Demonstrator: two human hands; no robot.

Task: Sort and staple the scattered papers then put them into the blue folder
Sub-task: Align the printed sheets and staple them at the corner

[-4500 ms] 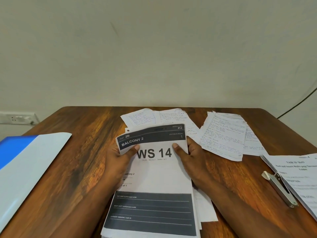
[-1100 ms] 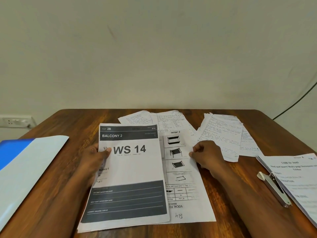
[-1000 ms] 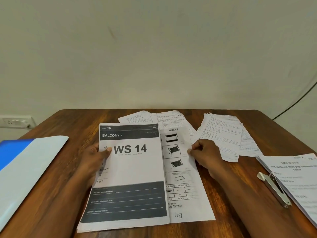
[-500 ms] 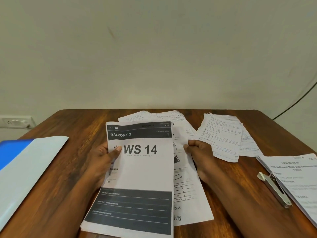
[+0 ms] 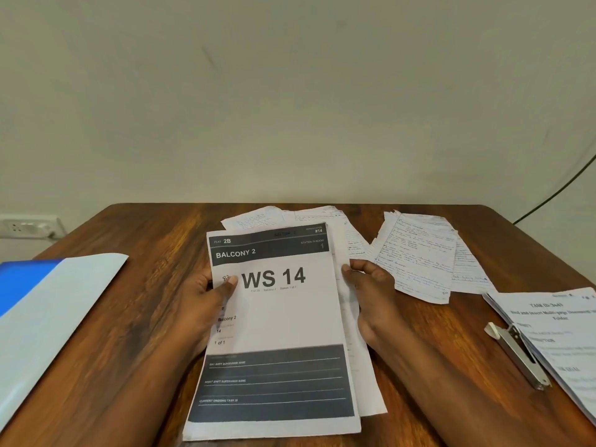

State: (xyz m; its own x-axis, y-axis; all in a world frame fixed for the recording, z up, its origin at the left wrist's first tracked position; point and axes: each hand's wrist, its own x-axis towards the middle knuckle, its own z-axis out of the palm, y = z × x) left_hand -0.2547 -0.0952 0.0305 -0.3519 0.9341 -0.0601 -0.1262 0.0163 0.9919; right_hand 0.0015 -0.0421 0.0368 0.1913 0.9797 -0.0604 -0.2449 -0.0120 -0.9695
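Centrally on the wooden table (image 5: 154,285), the left hand (image 5: 206,301) grips the left edge of the "WS 14" sheet (image 5: 277,321), thumb curled on top beside the heading. Opposite, the right hand (image 5: 371,295) pinches the right edge of the page beneath (image 5: 364,375), which peeks out along that side. Handwritten papers (image 5: 416,253) lie scattered toward the far edge. Far left rests the blue folder (image 5: 42,304), with a pale sheet over most of it. Near the right edge, the stapler (image 5: 516,353) lies against a printed stack (image 5: 561,333)
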